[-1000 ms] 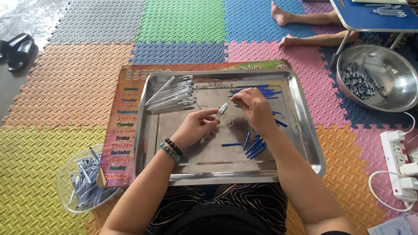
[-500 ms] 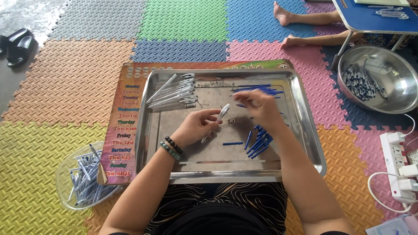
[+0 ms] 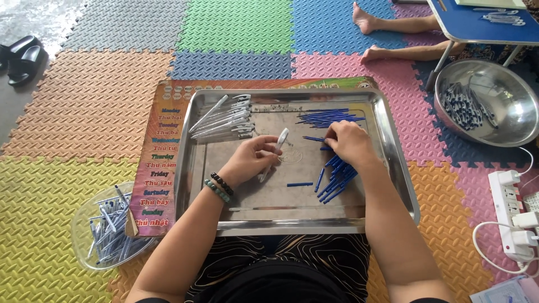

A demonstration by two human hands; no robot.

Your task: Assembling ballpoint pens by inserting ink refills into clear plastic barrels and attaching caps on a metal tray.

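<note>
Your left hand [image 3: 251, 161] is closed around a slim white plastic pen barrel [image 3: 275, 152]; your right hand [image 3: 349, 143] pinches a thin blue refill [image 3: 314, 138] over the shiny steel tray [image 3: 314, 224].

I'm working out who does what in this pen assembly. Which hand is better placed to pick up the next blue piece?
The right hand, probably. It already rests on the blue pieces at the tray's right side, while the left hand is occupied holding a white pen barrel.

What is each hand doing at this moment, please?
Left hand: closed around a white pen barrel.
Right hand: fingers pinching a thin blue refill over the metal tray.
</note>
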